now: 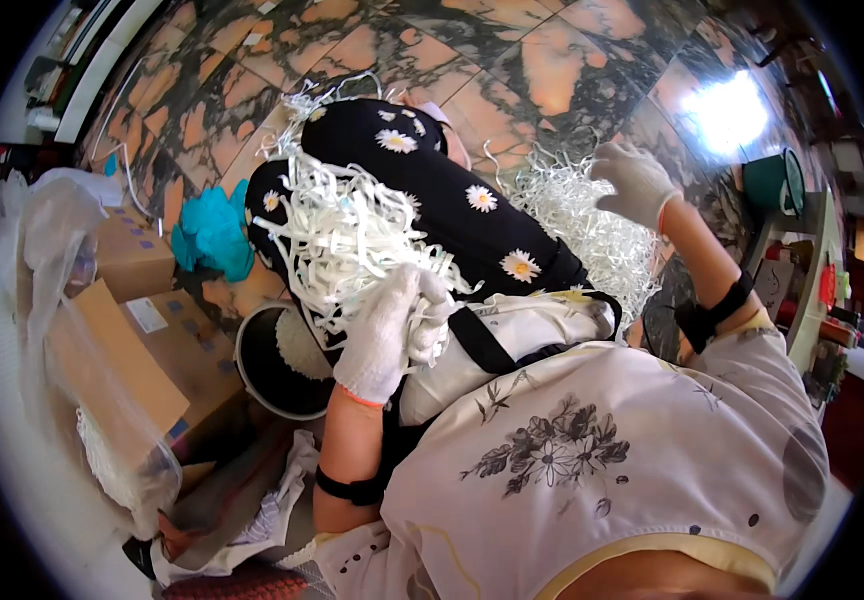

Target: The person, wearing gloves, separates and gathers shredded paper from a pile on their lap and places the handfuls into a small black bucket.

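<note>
My left hand [394, 330], in a white knitted glove, is closed on the near end of a bundle of white elastic-looking loops [349, 232]. The bundle lies across the black daisy-patterned trousers [477, 172] on my lap, with some strands hanging past the knees. Also gloved, my right hand [634, 180] is raised beside the lap with its fingers apart and nothing seen in them. Below and beside it, a large heap of similar thin white strands [582, 225] rests to the right of my legs.
On the left stand cardboard boxes [184, 345] with clear plastic over them, a blue plastic bag [214, 229] and a dark bucket [252, 375] with white material inside. A green bucket [769, 184] and a shelf [807, 277] are at the right. The floor [432, 60] is marble-patterned tile.
</note>
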